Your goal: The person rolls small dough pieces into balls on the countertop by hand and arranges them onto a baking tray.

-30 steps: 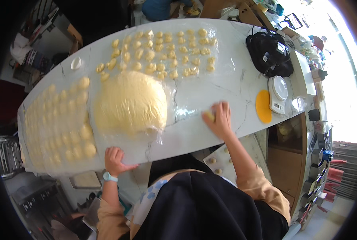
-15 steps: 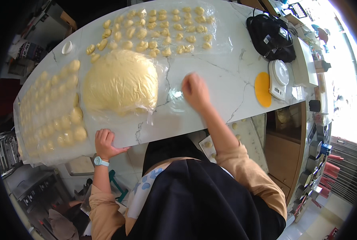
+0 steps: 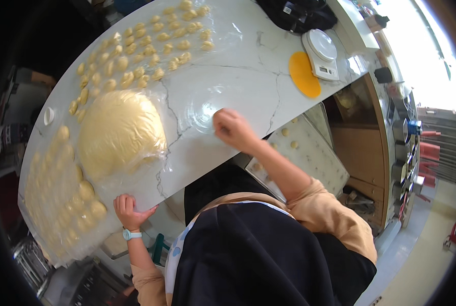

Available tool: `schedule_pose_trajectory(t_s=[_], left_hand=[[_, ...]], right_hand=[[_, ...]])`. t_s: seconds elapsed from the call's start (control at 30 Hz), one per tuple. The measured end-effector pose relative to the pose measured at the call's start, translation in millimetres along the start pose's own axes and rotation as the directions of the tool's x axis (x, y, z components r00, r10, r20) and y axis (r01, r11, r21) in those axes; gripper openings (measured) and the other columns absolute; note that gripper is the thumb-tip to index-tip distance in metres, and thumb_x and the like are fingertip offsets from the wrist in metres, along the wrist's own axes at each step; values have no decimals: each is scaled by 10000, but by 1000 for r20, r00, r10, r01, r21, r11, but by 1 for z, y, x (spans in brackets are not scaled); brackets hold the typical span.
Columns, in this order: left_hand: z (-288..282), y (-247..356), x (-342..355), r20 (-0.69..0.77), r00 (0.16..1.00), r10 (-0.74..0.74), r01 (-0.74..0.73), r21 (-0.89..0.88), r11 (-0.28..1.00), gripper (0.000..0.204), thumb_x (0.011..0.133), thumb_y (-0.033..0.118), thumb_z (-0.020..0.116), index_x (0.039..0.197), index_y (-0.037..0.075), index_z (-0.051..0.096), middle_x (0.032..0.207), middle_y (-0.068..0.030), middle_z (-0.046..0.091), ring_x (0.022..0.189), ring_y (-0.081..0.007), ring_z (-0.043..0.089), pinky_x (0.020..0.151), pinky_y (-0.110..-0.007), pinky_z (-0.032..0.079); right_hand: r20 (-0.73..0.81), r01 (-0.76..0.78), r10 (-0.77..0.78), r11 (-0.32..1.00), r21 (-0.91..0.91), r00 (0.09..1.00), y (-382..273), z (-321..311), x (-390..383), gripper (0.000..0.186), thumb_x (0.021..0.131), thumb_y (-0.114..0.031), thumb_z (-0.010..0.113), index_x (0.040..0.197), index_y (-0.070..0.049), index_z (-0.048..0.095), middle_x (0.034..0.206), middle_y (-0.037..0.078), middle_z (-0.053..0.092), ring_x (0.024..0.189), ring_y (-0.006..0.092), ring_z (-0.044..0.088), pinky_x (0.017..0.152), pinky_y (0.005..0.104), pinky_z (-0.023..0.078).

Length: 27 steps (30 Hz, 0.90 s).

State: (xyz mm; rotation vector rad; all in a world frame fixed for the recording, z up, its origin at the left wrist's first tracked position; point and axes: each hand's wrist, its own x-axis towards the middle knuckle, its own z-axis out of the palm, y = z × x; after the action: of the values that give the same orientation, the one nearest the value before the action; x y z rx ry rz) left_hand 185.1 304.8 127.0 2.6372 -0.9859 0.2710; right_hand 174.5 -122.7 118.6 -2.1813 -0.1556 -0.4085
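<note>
My right hand (image 3: 232,130) is curled, knuckles up, low over the marble table (image 3: 228,81). Whatever it may hold is hidden under the fingers. Beside it a shiny patch with round streaks marks the stone. At the table's front edge rests my left hand (image 3: 131,210), thumb apart, holding nothing. A large pale yellow mass of dough (image 3: 120,132) under clear plastic film lies beyond the left hand. Rows of dough balls (image 3: 59,204) under film sit to its left. Farther back, several small dough pieces (image 3: 146,50) are spread on another plastic sheet.
A white kitchen scale (image 3: 322,56) and a yellow-orange disc (image 3: 304,75) stand at the right, with a black bag (image 3: 299,15) behind them. At the far left is a small white cup (image 3: 48,116). Below the table edge, a tray (image 3: 314,158) carries several dough balls.
The whole view has turned and shifted, bringing more of the tray below into sight. My right hand stays curled over the shiny patch; my left hand remains at the table edge.
</note>
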Motion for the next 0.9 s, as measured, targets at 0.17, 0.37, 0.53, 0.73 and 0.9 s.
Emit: schedule_pose_trajectory(t_s=[0.17, 0.37, 0.53, 0.73, 0.9], left_hand=[[5, 8, 22, -35, 997, 71, -72, -8, 997, 664, 527, 555, 857, 681, 98, 402, 713, -50, 384, 685, -267, 419, 640, -392, 342], [-2, 0, 8, -22, 1000, 4, -4, -15, 1000, 637, 509, 532, 870, 689, 102, 436, 760, -61, 456, 722, -275, 466, 673, -391, 378], [3, 4, 15, -3, 1000, -6, 6, -25, 1000, 641, 481, 524, 880, 686, 103, 442, 762, -57, 460, 716, -271, 468, 666, -390, 377], [-2, 5, 15, -62, 998, 18, -20, -37, 999, 638, 486, 538, 873, 681, 105, 445, 751, -53, 446, 701, -269, 456, 656, -391, 370], [2, 6, 12, -33, 999, 26, -27, -20, 999, 644, 488, 547, 872, 673, 101, 444, 766, -58, 466, 715, -274, 470, 661, -390, 378]], right_hand=[[-262, -25, -62, 948, -318, 963, 34, -19, 49, 134, 776, -15, 636, 818, -64, 519, 837, 101, 546, 838, 316, 571, 777, 410, 465], [-6, 33, -33, 999, 19, 999, 6, -3, -9, 127, 776, 36, 625, 814, -41, 531, 834, 120, 557, 799, 311, 570, 709, 379, 474], [-146, -83, 52, 972, -221, 988, 31, -25, 40, 86, 815, -40, 609, 869, -51, 543, 900, 129, 557, 884, 347, 561, 772, 423, 478], [12, -60, 60, 997, -49, 998, 7, -11, -9, 96, 822, -51, 623, 888, -47, 554, 906, 111, 581, 938, 329, 584, 840, 426, 481], [-225, -129, 67, 953, -274, 972, 30, -26, 35, 62, 841, -57, 602, 887, -39, 565, 940, 131, 587, 932, 353, 575, 812, 430, 486]])
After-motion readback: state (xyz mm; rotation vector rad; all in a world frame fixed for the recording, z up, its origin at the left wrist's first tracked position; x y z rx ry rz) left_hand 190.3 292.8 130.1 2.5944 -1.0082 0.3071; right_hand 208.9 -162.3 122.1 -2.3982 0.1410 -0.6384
